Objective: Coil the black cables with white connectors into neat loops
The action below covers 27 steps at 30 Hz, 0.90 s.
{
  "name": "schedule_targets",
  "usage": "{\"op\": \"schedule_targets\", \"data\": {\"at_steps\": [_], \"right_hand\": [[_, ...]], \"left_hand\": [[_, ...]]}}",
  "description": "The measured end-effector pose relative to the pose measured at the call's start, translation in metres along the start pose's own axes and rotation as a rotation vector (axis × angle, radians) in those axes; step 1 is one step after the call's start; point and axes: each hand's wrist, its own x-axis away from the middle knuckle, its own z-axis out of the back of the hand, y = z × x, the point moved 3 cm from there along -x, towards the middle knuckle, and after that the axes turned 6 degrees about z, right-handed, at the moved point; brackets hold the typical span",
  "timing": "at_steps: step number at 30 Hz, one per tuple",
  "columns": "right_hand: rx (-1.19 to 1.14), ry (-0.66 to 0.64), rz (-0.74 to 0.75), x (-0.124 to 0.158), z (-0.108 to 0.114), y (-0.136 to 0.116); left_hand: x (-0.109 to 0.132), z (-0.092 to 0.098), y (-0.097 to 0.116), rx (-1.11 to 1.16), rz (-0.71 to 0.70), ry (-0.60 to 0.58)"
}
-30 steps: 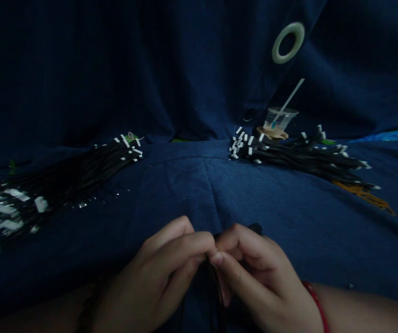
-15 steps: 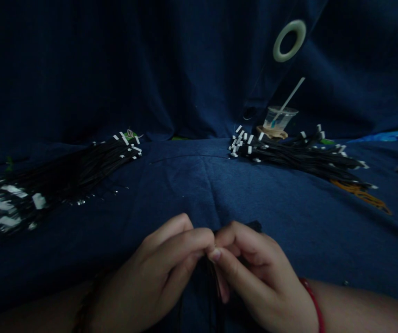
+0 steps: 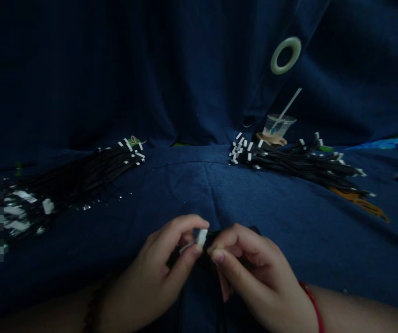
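Low in the middle of the head view my two hands are close together over the blue cloth. Between the thumb and forefinger of my left hand (image 3: pixel 160 268) is a small white connector (image 3: pixel 202 237), its face turned toward the right. My right hand (image 3: pixel 254 270) is closed in a pinch just beside it. A dark wire (image 3: pixel 214 234) shows between the two hands, and black strands hang below the right fingers. The very tip of what the right hand pinches is hidden by its fingertips.
Bundles of black wires with white ends lie at left (image 3: pixel 77 171) and at right (image 3: pixel 289 162). An orange cord bunch (image 3: pixel 362 203) lies by the right bundle. Behind it stands a clear cup (image 3: pixel 278 126) with a stick. A pale ring (image 3: pixel 285 55) is on the dark curtain.
My left fingers have parted slightly from the right fingertips, and the white connector now shows between them. My right hand has hardly moved. The whole view has shifted slightly.
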Motion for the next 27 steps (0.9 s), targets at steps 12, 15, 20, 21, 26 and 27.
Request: {"op": "schedule_targets", "data": {"at_steps": [12,15,20,21,26,27], "right_hand": [[1.086,-0.11,0.234,-0.012,0.011,-0.04],[1.073,-0.185,0.377,-0.009,0.005,-0.047],[1.157,-0.182,0.524,-0.01,0.0,-0.059],[1.176,-0.17,0.545,-0.011,0.0,-0.059],[1.076,-0.149,0.418,-0.009,0.011,-0.052],[1.055,-0.136,0.388,-0.008,0.013,-0.054]], "left_hand": [[-0.011,-0.005,0.003,0.756,0.456,0.023],[-0.008,-0.006,0.003,0.818,0.472,-0.002],[-0.006,-0.004,-0.003,0.828,0.39,-0.081],[-0.006,-0.004,-0.003,0.833,0.374,-0.087],[-0.009,-0.004,0.0,0.9,0.422,-0.036],[-0.011,-0.003,0.001,0.905,0.438,-0.013]]}}
